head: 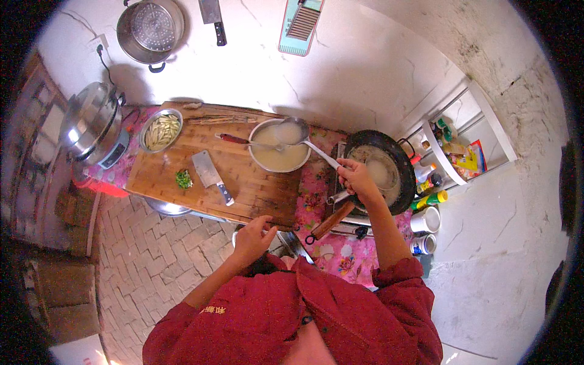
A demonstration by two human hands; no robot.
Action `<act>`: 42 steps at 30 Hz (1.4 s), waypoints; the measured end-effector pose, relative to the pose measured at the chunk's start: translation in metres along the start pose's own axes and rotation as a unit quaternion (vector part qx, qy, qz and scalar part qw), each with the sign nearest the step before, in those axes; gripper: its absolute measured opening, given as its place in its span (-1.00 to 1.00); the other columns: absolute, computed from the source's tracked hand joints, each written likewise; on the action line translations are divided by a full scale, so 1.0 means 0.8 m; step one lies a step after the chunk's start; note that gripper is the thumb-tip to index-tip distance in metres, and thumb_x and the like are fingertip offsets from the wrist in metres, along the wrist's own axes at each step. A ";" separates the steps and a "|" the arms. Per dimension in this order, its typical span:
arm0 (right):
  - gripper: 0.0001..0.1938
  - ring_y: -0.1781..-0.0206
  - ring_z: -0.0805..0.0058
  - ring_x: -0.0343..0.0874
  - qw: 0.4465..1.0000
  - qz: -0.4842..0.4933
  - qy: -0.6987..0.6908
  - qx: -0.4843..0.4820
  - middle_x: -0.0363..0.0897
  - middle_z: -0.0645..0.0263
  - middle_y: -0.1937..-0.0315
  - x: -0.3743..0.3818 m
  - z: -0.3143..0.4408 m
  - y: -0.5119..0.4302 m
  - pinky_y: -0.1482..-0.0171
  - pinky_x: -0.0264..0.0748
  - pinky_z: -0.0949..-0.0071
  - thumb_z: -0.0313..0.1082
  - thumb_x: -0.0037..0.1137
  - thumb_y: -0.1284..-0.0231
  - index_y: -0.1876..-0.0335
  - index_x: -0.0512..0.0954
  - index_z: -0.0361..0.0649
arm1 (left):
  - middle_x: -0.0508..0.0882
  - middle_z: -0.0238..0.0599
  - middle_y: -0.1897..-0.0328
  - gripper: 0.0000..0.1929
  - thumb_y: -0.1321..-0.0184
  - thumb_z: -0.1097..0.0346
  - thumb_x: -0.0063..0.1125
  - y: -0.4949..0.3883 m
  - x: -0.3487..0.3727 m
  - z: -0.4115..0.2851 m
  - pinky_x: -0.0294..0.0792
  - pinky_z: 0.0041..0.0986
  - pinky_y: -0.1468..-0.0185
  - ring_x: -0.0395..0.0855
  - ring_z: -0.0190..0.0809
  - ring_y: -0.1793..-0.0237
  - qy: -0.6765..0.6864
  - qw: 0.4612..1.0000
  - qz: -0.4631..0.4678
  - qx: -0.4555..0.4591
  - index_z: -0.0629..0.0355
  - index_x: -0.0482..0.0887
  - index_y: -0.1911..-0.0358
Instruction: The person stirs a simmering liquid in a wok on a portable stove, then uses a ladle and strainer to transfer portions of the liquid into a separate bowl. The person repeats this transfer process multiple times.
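Observation:
My right hand (358, 181) grips the handle of a metal ladle (292, 131), whose bowl holds pale liquid above a round basin (279, 168) of cloudy liquid. Another utensil with a dark red handle (232, 138) rests across that basin. Fingers apart, my left hand (255, 238) is by the front edge of the wooden cutting board (255, 196) and holds nothing. To the right of the board, a black wok (406, 182) with a wooden handle (332, 222) contains liquid and a round strainer or bowl (382, 171). A cleaver (207, 169) lies on the board beside chopped greens (184, 179).
A metal bowl of pale strips (160, 131) stands at the board's left corner, near a lidded steel pot (91, 123). Several bottles and tubs, including a white tub (425, 220), line the right wall. A corner shelf (449, 159) holds packets. A steamer pot (150, 32) hangs on the wall.

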State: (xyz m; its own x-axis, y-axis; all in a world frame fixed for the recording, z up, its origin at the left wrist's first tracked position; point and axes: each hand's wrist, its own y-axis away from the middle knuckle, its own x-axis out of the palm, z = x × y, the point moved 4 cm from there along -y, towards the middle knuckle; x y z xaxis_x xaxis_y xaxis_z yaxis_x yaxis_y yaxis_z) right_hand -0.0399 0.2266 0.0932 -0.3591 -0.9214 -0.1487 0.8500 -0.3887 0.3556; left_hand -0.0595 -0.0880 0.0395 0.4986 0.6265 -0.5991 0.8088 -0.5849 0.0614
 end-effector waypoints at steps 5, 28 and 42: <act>-0.59 0.78 0.76 0.17 0.999 -0.022 0.048 -0.010 0.42 0.39 0.61 -0.005 -0.004 -0.003 0.77 0.10 0.70 -0.32 0.05 -0.24 -0.17 0.38 -0.29 | 0.68 -0.16 0.27 -0.62 -0.14 0.10 0.15 0.004 0.005 0.005 0.47 -0.28 0.29 0.67 -0.12 0.41 -0.005 1.000 -0.018 0.015 0.21 0.56 0.06; -0.59 0.79 0.73 0.20 0.993 -0.039 0.098 -0.055 0.40 0.42 0.64 -0.018 0.010 -0.004 0.76 0.09 0.67 -0.33 0.02 -0.25 -0.18 0.39 -0.30 | 0.67 -0.22 0.33 -0.65 -0.14 0.12 0.15 -0.004 0.011 -0.002 0.46 -0.31 0.32 0.65 -0.16 0.46 -0.027 0.999 -0.022 0.026 0.17 0.56 0.08; -0.63 0.56 0.54 0.47 0.940 -0.090 0.261 -0.200 0.54 0.27 0.52 -0.024 -0.009 -0.026 0.48 0.39 0.48 -0.33 0.04 -0.19 -0.11 0.43 -0.25 | 0.67 -0.21 0.33 -0.65 -0.14 0.14 0.14 0.002 0.006 0.001 0.46 -0.32 0.34 0.64 -0.14 0.46 -0.014 0.999 -0.031 0.038 0.21 0.56 0.09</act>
State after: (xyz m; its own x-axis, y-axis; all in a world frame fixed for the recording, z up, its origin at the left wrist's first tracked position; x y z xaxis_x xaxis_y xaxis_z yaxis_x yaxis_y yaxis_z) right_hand -0.0479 0.2523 0.0817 -0.3616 -0.6749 -0.6432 0.9080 -0.4115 -0.0786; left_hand -0.0560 -0.0863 0.0358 0.4378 0.6490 -0.6222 0.8112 -0.5835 -0.0378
